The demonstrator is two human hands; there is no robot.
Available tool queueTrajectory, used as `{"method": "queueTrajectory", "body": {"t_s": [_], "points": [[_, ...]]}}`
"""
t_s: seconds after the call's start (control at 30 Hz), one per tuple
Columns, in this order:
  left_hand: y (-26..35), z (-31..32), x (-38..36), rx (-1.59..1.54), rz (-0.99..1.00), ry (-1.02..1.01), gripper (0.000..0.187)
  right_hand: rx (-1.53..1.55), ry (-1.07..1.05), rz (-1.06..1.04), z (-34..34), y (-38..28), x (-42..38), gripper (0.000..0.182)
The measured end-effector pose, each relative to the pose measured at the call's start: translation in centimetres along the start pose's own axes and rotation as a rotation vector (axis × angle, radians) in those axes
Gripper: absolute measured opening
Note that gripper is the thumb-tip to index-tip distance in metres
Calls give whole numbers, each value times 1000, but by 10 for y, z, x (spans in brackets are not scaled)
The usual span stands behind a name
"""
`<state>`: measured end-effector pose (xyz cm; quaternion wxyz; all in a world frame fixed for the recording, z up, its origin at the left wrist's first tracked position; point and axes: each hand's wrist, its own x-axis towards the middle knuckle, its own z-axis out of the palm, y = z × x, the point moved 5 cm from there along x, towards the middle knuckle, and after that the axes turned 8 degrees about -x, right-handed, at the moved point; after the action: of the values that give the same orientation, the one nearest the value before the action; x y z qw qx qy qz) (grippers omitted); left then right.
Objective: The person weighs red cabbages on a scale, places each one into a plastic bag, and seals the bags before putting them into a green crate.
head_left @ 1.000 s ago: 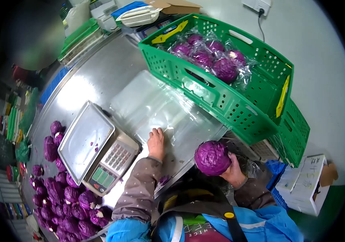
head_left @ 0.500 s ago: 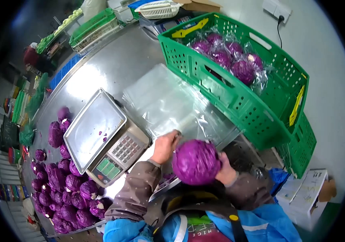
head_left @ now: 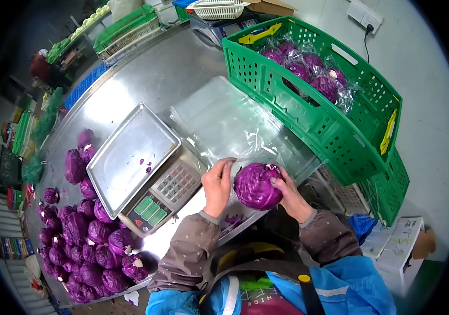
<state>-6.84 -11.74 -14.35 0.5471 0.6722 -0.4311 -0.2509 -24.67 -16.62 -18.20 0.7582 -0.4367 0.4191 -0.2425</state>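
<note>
a steel table (head_left: pixel 145 79) carries a green crate (head_left: pixel 314 105) of bagged cabbages, a stack of bags (head_left: pixel 224 121), a scale (head_left: pixel 140 163); since a second ago the cabbage (head_left: pixel 257 185) has come from the right side to the bags' near edge, bagging seemingly begun; left hand (head_left: pixel 217 184) and right hand (head_left: pixel 287 191) both grasp it, one on each side.

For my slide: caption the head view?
Both hands, left and right, hold a cabbage beside a scale.
</note>
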Motion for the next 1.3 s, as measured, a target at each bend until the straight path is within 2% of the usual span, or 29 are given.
{"method": "queueTrajectory", "body": {"t_s": [0.1,0.17,0.2,0.3,0.37,0.4,0.47,0.5,0.57,0.6,0.63,0.7,0.73,0.77,0.83,0.87,0.9,0.97,1.0,1.03,1.07,1.1,1.13,1.17,1.23,1.27,1.3], "points": [[10,15,-14,1,271,-82,12,-108,-22,92,2,1,-4,66],[7,12,-21,-114,204,-64,12,-140,-50,187,5,4,-6,58],[13,13,-28,-78,260,-98,12,-97,-76,284,1,17,-2,52],[24,20,-54,4,414,-272,13,47,-129,342,1,29,-7,49],[-2,9,-47,-99,219,-179,16,74,-146,340,5,29,-20,49],[-12,-2,-40,-81,55,-152,14,-73,-77,304,7,19,-30,49],[-37,-6,-39,-59,82,-90,14,-293,97,216,-2,17,-34,53],[-41,-6,-41,-87,56,-92,13,-291,102,220,-5,21,-31,53],[-45,-10,-39,-52,54,-66,13,-1255,464,-294,-10,-12,-30,58],[-45,-12,-36,-17,59,-30,12,-1334,648,-575,0,-27,-32,57],[-46,-13,-34,-18,63,-35,12,-1333,655,-575,-4,-23,-27,57],[-47,-15,-32,34,93,-42,12,-1487,531,-334,-14,-1,-6,42],[-44,-17,-31,25,89,-36,12,-1375,327,-81,-16,2,1,29],[-41,-19,-29,29,91,-43,12,-1368,332,-79,-15,0,-2,29],[-22,-31,-22,10,199,51,11,-1204,317,-289,-8,-14,-5,22],[-4,-37,-19,22,197,91,10,-1204,314,-290,1,-31,-13,22],[14,-44,-14,17,260,144,10,-1072,280,-342,17,-56,-28,20],[47,-57,-2,100,236,158,9,-767,221,-395,31,-92,-45,17],[51,-60,5,104,242,161,9,-824,212,-474,33,-101,-42,17],[58,-57,12,128,303,69,9,-883,203,-556,35,-109,-41,17],[66,-55,16,151,368,-19,10,-884,201,-571,40,-117,-49,17],[75,-58,21,152,385,-10,10,-742,176,-534,46,-129,-61,18],[88,-68,23,116,399,83,9,-599,148,-489,50,-138,-69,18],[98,-77,20,82,397,171,9,-597,144,-484,51,-146,-73,18],[106,-77,28,109,363,161,8,-569,228,-532,47,-160,-77,20],[102,-69,34,116,393,85,9,-627,202,-599,50,-156,-62,21],[103,-63,39,122,430,12,9,-539,173,-476,42,-145,-52,22]]}}
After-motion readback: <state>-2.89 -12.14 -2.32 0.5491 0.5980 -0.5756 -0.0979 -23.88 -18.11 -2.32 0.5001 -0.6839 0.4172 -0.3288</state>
